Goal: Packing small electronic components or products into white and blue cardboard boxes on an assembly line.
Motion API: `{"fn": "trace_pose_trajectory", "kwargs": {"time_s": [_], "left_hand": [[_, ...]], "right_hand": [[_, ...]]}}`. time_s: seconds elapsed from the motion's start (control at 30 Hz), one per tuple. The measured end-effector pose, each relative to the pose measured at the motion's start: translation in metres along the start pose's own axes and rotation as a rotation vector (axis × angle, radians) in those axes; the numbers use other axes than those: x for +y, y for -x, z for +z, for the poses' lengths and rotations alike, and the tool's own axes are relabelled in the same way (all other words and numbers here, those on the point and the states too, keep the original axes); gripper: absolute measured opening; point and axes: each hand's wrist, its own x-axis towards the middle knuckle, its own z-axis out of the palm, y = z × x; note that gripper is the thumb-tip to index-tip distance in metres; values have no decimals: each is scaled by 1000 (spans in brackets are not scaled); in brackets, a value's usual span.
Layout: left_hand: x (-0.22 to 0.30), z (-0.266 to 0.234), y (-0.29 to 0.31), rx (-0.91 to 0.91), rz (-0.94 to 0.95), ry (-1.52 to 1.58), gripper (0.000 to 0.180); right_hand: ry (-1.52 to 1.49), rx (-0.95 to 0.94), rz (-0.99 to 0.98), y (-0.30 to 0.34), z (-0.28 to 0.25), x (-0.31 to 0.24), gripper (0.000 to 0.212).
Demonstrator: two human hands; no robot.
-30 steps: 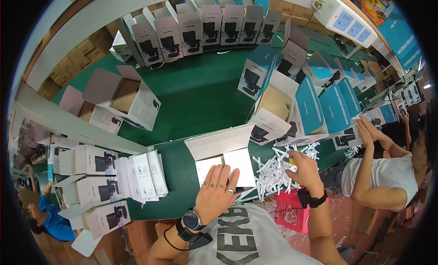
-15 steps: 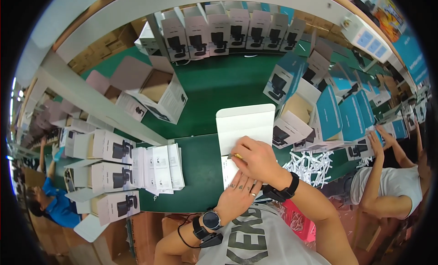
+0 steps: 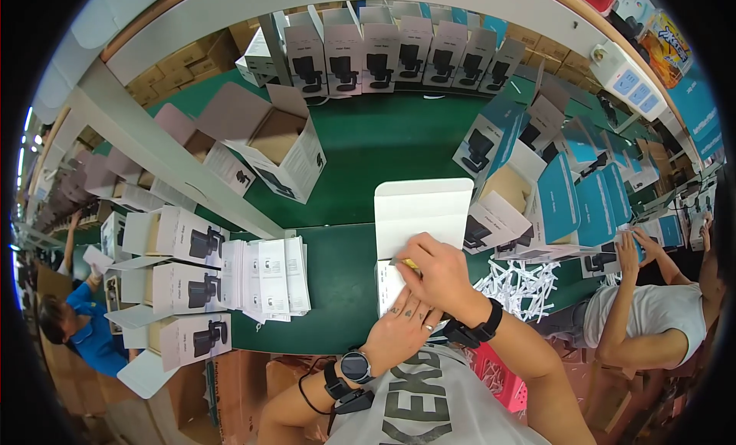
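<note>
A white box (image 3: 422, 215) with its lid flap raised lies at the table's front edge, before my body. My right hand (image 3: 438, 272) is closed in a pinch on a small yellow tool (image 3: 411, 264) with a dark tip, whose kind the fingers mostly hide. That tip is at the box's near part, by the fold under the raised flap. Beneath it my left hand (image 3: 399, 331) lies flat on the box, fingers stretched out, the right hand partly covering them. Dark straps circle both wrists, and a round watch sits on the left one.
Stacked white leaflets (image 3: 274, 276) and open boxes (image 3: 186, 288) stand to the left. Shredded white paper (image 3: 520, 288) lies right of my hands, near blue-flapped boxes (image 3: 556, 196). A row of boxes (image 3: 379, 58) lines the back. Co-workers (image 3: 648, 315) (image 3: 92, 330) are at both sides.
The view has shifted slightly. My right hand and the yellow tool have moved a little to the right along the box. My left hand stays pressed on it.
</note>
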Motion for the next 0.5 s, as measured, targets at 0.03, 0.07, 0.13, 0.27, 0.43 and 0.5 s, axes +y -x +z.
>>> {"fn": "trace_pose_trajectory", "kwargs": {"time_s": [0.03,0.07,0.13,0.27,0.43,0.5], "left_hand": [[0,0,1,-3,-8,3,52],[0,0,2,-4,-16,6,52],[0,0,2,-21,-12,-2,51],[2,1,7,-72,-25,-14,49],[2,-1,9,-130,-58,22,47],[2,-1,9,-142,-54,36,47]], "right_hand": [[0,3,2,0,1,0,17],[-26,-2,-6,0,3,0,16],[-77,-13,-24,0,6,1,15],[-219,-76,-120,-4,11,-2,17],[-174,-87,-86,-10,8,-15,20],[-154,-157,-51,-5,14,-7,21]]}}
